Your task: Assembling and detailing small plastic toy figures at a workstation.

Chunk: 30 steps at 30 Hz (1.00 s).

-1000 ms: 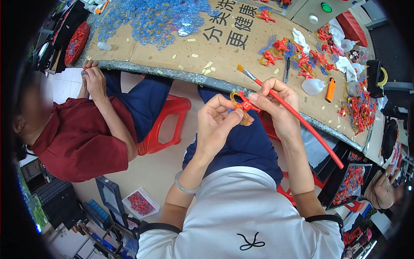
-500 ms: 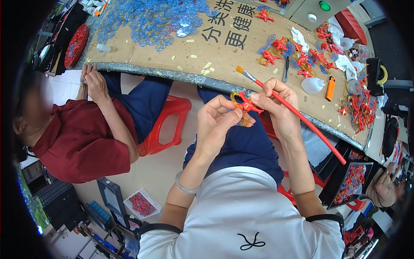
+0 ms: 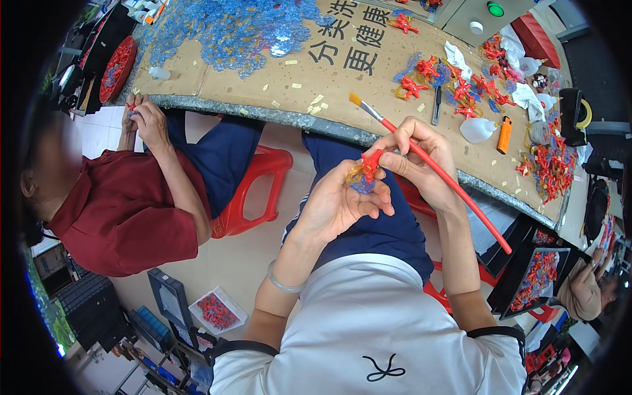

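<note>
Over my lap, my left hand (image 3: 334,205) has a small plastic toy figure (image 3: 370,166) between thumb and fingers; its top is red, with clear yellow and blue parts below. My right hand (image 3: 428,158) grips a paintbrush (image 3: 454,172) with a long red handle, laid slantwise across the fingers. The brush's tan bristles point up and left toward the table edge. With the thumb and fingertips, that same hand reaches the red part of the figure. Fingers partly cover the figure's lower side.
On the cardboard-covered table (image 3: 276,89) lie a blue heap of clear pieces (image 3: 230,33), red figures (image 3: 467,92), an orange lighter (image 3: 504,135), a white bottle (image 3: 478,130) and a black pen-like tool (image 3: 437,105). A co-worker in maroon (image 3: 131,210) sits at left, near a red stool (image 3: 253,191).
The toy figure has been turned more upright, and my left hand has rolled palm-up with its fingers opening out. The brush has shifted slightly left and down with my right hand.
</note>
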Each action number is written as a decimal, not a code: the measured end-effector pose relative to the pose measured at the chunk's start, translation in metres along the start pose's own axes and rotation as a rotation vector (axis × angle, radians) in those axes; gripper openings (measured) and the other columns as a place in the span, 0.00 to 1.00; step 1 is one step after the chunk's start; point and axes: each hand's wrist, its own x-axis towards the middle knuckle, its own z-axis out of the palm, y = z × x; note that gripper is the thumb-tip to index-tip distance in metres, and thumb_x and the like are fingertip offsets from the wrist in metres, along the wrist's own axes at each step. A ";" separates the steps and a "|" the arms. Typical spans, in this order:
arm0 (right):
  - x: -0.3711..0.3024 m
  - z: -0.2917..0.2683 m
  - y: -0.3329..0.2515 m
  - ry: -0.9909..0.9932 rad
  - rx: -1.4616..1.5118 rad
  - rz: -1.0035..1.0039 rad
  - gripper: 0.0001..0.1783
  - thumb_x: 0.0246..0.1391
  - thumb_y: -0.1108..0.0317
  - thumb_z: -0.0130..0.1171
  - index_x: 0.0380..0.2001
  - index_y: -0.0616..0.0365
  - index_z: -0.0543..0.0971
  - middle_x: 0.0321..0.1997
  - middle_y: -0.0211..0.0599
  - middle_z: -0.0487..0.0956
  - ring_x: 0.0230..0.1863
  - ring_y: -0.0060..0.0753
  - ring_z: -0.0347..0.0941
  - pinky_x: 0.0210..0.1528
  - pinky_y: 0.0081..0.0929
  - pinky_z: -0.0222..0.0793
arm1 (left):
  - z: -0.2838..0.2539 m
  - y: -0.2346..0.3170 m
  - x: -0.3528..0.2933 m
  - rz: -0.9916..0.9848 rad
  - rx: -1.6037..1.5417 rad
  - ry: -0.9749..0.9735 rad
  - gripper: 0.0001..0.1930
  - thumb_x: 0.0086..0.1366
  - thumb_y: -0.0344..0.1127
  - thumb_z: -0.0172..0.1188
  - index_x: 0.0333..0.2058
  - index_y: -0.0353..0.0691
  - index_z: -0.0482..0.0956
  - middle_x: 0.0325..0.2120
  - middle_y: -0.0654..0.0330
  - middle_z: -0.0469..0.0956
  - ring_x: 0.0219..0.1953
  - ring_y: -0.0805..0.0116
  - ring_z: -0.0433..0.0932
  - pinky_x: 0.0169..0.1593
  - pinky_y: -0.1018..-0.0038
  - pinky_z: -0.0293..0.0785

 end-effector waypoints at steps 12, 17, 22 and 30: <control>-0.004 -0.003 0.000 0.204 0.053 0.086 0.11 0.49 0.80 0.57 0.26 0.53 0.66 0.28 0.35 0.79 0.32 0.19 0.75 0.34 0.16 0.69 | 0.035 -0.012 0.004 0.467 0.889 0.322 0.08 0.59 0.23 0.57 0.37 0.29 0.70 0.30 0.54 0.78 0.27 0.74 0.80 0.27 0.81 0.76; -0.004 0.002 0.000 0.221 0.101 0.088 0.11 0.48 0.80 0.56 0.26 0.53 0.65 0.26 0.34 0.79 0.31 0.18 0.75 0.36 0.17 0.68 | 0.039 -0.015 0.003 0.536 0.919 0.375 0.05 0.58 0.22 0.56 0.34 0.29 0.71 0.26 0.55 0.78 0.24 0.75 0.79 0.25 0.82 0.76; -0.002 0.004 0.000 0.233 0.158 0.115 0.12 0.46 0.80 0.57 0.25 0.53 0.65 0.24 0.33 0.78 0.28 0.17 0.72 0.34 0.16 0.65 | 0.040 -0.014 0.001 0.534 0.913 0.380 0.05 0.58 0.21 0.55 0.34 0.28 0.71 0.25 0.55 0.78 0.22 0.76 0.78 0.24 0.83 0.75; 0.000 0.001 -0.001 0.231 0.143 0.144 0.13 0.45 0.79 0.59 0.23 0.52 0.65 0.20 0.26 0.73 0.24 0.13 0.67 0.30 0.13 0.60 | 0.038 -0.008 0.001 0.413 0.764 0.294 0.05 0.60 0.22 0.53 0.34 0.27 0.71 0.24 0.53 0.78 0.20 0.72 0.77 0.21 0.81 0.72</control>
